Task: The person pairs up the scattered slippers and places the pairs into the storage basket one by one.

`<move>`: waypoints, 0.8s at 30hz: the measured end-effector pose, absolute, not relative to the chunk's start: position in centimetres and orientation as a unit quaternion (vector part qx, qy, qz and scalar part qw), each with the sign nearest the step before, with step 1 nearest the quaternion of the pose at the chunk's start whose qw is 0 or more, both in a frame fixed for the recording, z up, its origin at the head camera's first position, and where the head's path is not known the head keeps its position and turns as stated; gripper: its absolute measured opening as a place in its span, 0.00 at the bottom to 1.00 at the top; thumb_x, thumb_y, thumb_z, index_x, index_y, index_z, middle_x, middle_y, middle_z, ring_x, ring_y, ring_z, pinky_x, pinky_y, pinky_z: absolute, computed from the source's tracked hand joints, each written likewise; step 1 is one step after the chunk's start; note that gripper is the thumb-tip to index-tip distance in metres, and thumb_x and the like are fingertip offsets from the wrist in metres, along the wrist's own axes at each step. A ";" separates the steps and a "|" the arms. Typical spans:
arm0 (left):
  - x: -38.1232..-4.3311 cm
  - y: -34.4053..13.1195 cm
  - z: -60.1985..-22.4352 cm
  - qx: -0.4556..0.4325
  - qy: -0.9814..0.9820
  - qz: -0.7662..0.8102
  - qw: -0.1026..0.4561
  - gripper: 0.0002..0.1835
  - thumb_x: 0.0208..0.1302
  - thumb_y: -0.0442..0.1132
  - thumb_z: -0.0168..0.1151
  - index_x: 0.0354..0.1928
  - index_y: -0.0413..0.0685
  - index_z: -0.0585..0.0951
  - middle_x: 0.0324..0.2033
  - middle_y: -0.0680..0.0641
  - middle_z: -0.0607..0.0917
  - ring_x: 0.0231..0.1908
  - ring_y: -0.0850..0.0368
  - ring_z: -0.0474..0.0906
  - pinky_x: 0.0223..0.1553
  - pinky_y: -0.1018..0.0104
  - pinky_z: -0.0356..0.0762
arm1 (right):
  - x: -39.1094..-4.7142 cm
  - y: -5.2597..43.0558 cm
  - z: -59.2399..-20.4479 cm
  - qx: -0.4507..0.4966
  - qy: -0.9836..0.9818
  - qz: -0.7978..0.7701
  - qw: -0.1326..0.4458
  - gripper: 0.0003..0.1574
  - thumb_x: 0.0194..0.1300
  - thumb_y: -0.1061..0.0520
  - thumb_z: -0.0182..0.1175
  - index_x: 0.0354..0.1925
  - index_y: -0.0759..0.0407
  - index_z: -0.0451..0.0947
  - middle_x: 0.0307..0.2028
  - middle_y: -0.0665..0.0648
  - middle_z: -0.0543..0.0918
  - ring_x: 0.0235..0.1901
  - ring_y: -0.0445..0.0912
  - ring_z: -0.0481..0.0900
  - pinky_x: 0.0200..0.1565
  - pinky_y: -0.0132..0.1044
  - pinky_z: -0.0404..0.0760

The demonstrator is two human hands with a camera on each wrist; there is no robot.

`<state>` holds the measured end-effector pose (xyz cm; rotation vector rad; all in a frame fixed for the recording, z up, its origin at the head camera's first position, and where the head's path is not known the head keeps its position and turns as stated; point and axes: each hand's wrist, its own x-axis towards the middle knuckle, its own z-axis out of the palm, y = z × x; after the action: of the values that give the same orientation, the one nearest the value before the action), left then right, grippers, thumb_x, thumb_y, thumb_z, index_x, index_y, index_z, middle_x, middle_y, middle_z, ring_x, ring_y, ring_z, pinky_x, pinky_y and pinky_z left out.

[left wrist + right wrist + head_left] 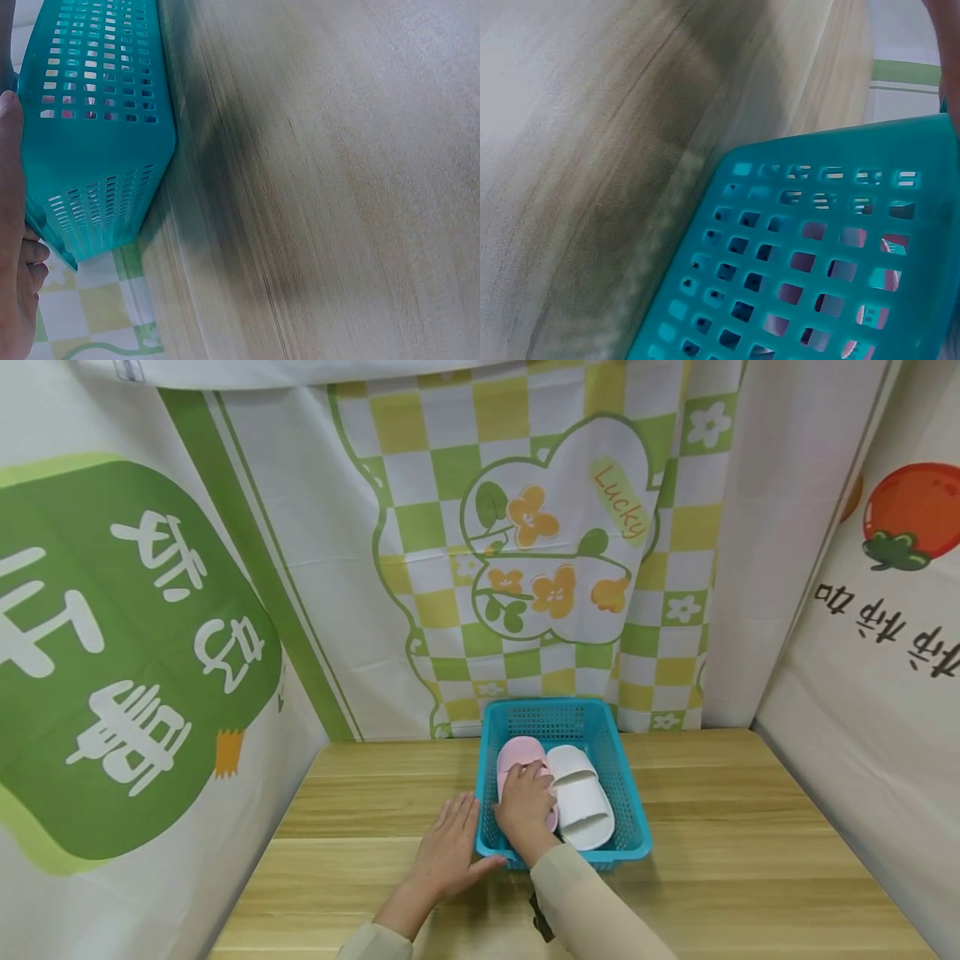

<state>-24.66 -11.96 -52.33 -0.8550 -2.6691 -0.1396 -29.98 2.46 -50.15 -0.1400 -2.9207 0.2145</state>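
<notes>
A blue plastic basket (pixel 626 853) with holed walls stands on the wooden table. Inside it, on the left, lies a pink slipper (pixel 521 748); a white slipper (pixel 579 800) lies alongside on the right. My right hand (pixel 525 802) reaches over the front rim and rests on the pink slipper, its fingers spread across the strap and hiding much of it. Outside the basket, my left hand (pixel 447 847) lies along the left rim with straight fingers, and its thumb reaches to the front corner. The left wrist view shows that hand (pixel 13 292) right at the rim.
The wooden table (pixel 720 860) extends on both sides of the basket. Behind the basket hangs a checked green and yellow cloth (pixel 442 527). Printed white cloth walls (pixel 840 710) close in the left and right sides. A dark strap (pixel 540 918) shows beside my right sleeve.
</notes>
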 end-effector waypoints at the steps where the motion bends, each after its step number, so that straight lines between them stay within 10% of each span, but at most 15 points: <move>1: -24.7 -12.0 -52.3 -0.300 -0.939 -0.048 0.163 0.54 0.62 0.74 0.42 0.68 0.28 0.63 0.67 0.32 0.65 0.69 0.41 0.58 0.69 0.50 0.52 | -30.0 2.5 -50.2 -0.048 -0.991 0.068 0.102 0.52 0.52 0.37 0.70 0.63 0.67 0.66 0.62 0.75 0.65 0.55 0.71 0.69 0.39 0.62 0.81; 24: -24.6 -12.0 -52.1 -0.294 -0.943 -0.045 0.149 0.53 0.63 0.74 0.43 0.69 0.29 0.61 0.68 0.33 0.64 0.70 0.42 0.56 0.70 0.52 0.49 | -29.4 2.8 -50.5 -0.023 -0.993 0.071 0.095 0.41 0.55 0.48 0.69 0.60 0.69 0.69 0.60 0.74 0.67 0.49 0.67 0.73 0.34 0.55 0.83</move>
<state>-24.55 -11.96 -52.08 -0.8452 -2.7118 -0.1282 -29.42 2.78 -50.53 -0.0671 -2.9439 0.2091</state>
